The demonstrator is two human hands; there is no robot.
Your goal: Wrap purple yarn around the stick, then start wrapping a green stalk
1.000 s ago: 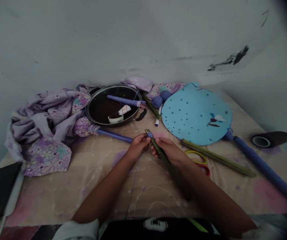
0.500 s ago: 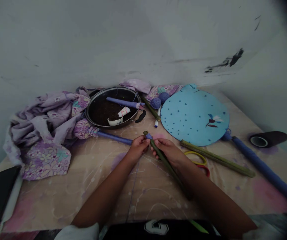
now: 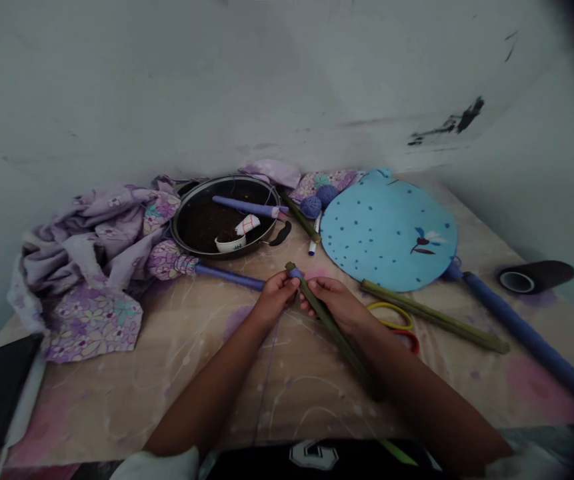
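My left hand and right hand are held close together but not touching, fingers curled closed, while my left forearm and right forearm angle inward from the lower edge, wrists nearly straight.

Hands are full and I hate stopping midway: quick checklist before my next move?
1. Left hand and right hand both on the green stick: ok.
2. Purple wrap at the stick's tip secured: cannot tell, fingers crowd it.
3. Scissors close to the right hand: ok, though only the handles show.
4. Yarn balls available: ok, lying beside the pan.
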